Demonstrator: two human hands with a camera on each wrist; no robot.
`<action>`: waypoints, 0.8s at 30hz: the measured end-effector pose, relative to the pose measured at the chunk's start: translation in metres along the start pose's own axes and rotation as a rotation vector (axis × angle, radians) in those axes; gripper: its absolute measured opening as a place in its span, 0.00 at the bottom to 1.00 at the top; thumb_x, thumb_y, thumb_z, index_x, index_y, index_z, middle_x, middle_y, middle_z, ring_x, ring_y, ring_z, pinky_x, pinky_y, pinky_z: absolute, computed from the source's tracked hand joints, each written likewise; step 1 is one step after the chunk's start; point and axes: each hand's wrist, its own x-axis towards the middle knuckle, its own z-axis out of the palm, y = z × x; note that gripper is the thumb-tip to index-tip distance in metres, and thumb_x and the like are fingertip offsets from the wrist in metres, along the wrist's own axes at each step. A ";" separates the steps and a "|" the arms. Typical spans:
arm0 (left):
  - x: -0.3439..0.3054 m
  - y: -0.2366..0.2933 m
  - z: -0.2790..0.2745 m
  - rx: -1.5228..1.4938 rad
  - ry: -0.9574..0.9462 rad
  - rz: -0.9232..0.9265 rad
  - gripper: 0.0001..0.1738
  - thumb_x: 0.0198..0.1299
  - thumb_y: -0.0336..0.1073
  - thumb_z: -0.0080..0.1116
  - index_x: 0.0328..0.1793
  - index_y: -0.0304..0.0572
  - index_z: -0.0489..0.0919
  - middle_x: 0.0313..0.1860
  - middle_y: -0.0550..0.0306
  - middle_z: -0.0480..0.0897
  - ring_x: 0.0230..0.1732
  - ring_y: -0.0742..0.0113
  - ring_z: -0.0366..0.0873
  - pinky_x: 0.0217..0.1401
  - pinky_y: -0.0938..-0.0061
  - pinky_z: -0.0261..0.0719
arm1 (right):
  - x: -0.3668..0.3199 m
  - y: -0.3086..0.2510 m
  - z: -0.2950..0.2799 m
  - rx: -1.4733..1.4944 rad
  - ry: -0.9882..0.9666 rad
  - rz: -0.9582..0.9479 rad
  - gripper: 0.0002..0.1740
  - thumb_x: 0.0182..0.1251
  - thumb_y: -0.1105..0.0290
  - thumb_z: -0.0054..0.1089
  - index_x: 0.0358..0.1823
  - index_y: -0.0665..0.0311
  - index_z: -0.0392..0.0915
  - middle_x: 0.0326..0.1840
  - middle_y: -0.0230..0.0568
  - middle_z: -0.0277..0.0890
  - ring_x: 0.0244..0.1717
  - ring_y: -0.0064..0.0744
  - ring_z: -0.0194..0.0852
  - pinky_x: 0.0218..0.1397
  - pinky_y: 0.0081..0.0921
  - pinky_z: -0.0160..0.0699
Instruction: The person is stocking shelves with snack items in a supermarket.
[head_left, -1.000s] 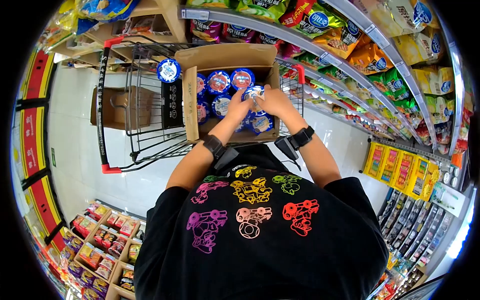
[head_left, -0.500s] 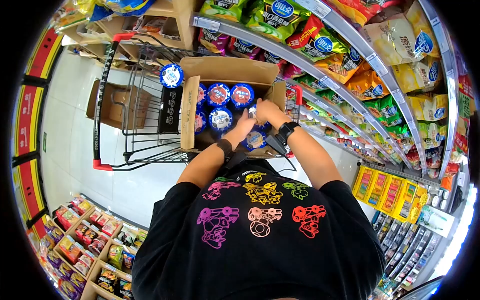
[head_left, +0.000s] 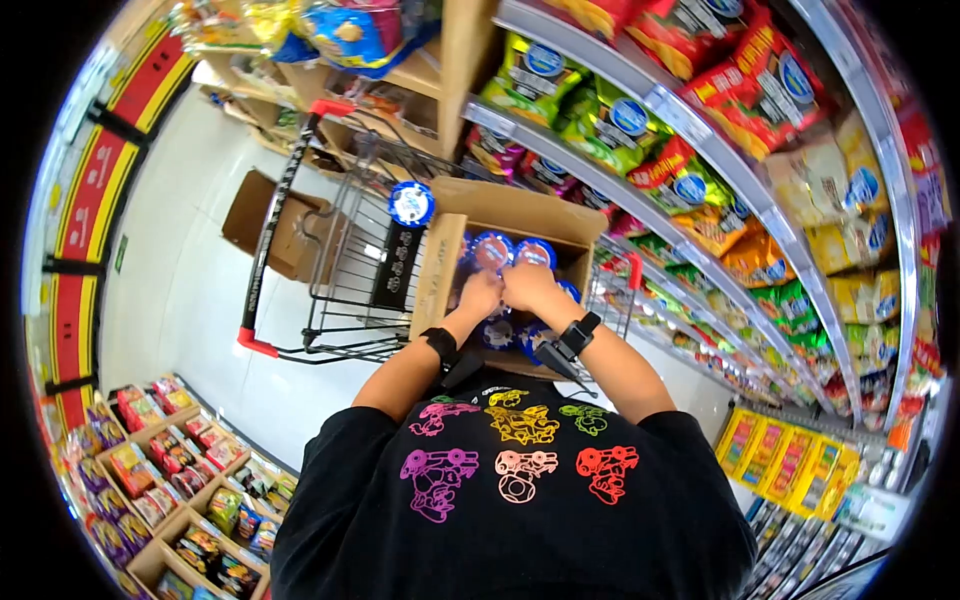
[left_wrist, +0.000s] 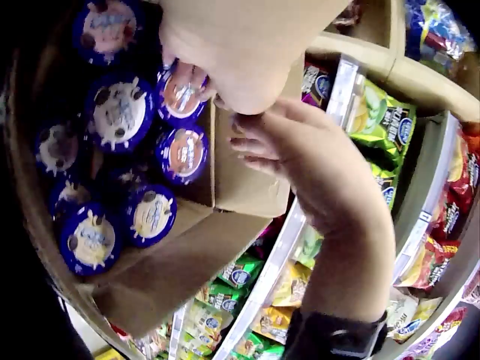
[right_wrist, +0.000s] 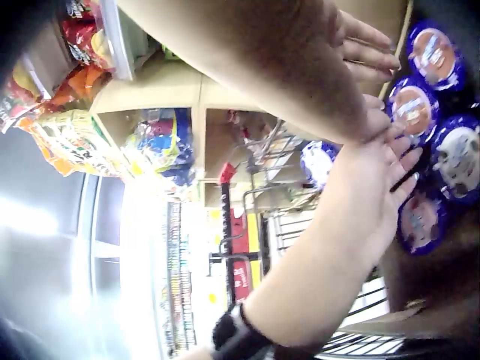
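An open cardboard box (head_left: 520,212) stands in a shopping cart (head_left: 340,250) and holds several blue-lidded cups (head_left: 490,250). Both hands reach into it side by side. My left hand (head_left: 483,293) lies over the cups with its fingers straight (right_wrist: 382,176), the fingertips touching a cup lid (left_wrist: 180,90). My right hand (head_left: 527,285) is beside it, fingers stretched out (right_wrist: 360,45) above the cups (right_wrist: 416,109) near the box's wall (left_wrist: 247,187). Neither hand grips a cup that I can see.
One more blue-lidded cup (head_left: 411,203) sits on the cart beside the box. Shelves of snack bags (head_left: 650,150) run along the right. A brown carton (head_left: 285,235) lies on the floor beyond the cart. Low bins of snacks (head_left: 170,450) stand at the lower left.
Earlier both hands held a cup over the near right of the box. Now they have moved deeper into the box with fingers flat, and no cup is held.
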 end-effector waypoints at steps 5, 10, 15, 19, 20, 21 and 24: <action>0.000 -0.023 -0.067 -0.050 0.351 -0.111 0.09 0.51 0.32 0.50 0.37 0.34 0.69 0.30 0.43 0.74 0.35 0.47 0.73 0.39 0.60 0.70 | 0.063 -0.050 -0.027 0.257 0.322 -0.243 0.17 0.50 0.64 0.52 0.41 0.63 0.69 0.37 0.52 0.74 0.37 0.52 0.73 0.37 0.42 0.72; 0.003 -0.032 -0.106 -0.700 0.118 -0.136 0.14 0.54 0.32 0.50 0.46 0.37 0.69 0.32 0.54 0.77 0.30 0.67 0.75 0.32 0.75 0.74 | 0.121 -0.085 -0.034 0.600 0.552 -0.100 0.22 0.50 0.65 0.55 0.48 0.63 0.68 0.39 0.51 0.72 0.40 0.51 0.71 0.42 0.39 0.71; 0.029 -0.021 -0.149 -1.256 0.119 -0.438 0.11 0.55 0.31 0.48 0.46 0.42 0.69 0.34 0.60 0.76 0.29 0.72 0.73 0.31 0.80 0.70 | 0.165 -0.085 -0.038 0.551 0.658 -0.076 0.24 0.49 0.65 0.56 0.49 0.63 0.67 0.47 0.51 0.69 0.46 0.50 0.70 0.48 0.37 0.70; 0.046 -0.037 -0.184 -1.186 0.133 -0.689 0.16 0.51 0.42 0.53 0.45 0.45 0.70 0.41 0.64 0.72 0.43 0.70 0.67 0.45 0.72 0.63 | 0.199 -0.072 -0.026 0.577 0.490 -0.100 0.33 0.46 0.64 0.59 0.56 0.65 0.62 0.53 0.54 0.66 0.54 0.53 0.64 0.56 0.36 0.65; 0.055 -0.073 -0.162 -1.275 0.196 -0.777 0.21 0.51 0.44 0.52 0.51 0.45 0.68 0.52 0.62 0.69 0.53 0.66 0.62 0.56 0.66 0.57 | 0.204 -0.070 -0.022 0.551 0.448 -0.112 0.34 0.45 0.64 0.60 0.57 0.65 0.61 0.54 0.55 0.66 0.54 0.53 0.64 0.56 0.36 0.65; 0.054 -0.068 -0.170 -1.216 0.103 -0.706 0.24 0.51 0.45 0.51 0.54 0.45 0.66 0.58 0.61 0.65 0.58 0.65 0.58 0.60 0.65 0.52 | 0.208 -0.070 -0.020 0.523 0.405 -0.124 0.36 0.45 0.63 0.60 0.58 0.65 0.60 0.55 0.55 0.65 0.55 0.52 0.64 0.56 0.36 0.64; 0.073 -0.107 -0.156 -1.365 0.049 -0.680 0.28 0.50 0.46 0.49 0.57 0.44 0.64 0.66 0.58 0.58 0.70 0.62 0.46 0.68 0.64 0.42 | 0.214 -0.068 -0.014 0.495 0.328 -0.153 0.39 0.44 0.62 0.61 0.60 0.63 0.58 0.57 0.55 0.63 0.56 0.52 0.62 0.58 0.36 0.63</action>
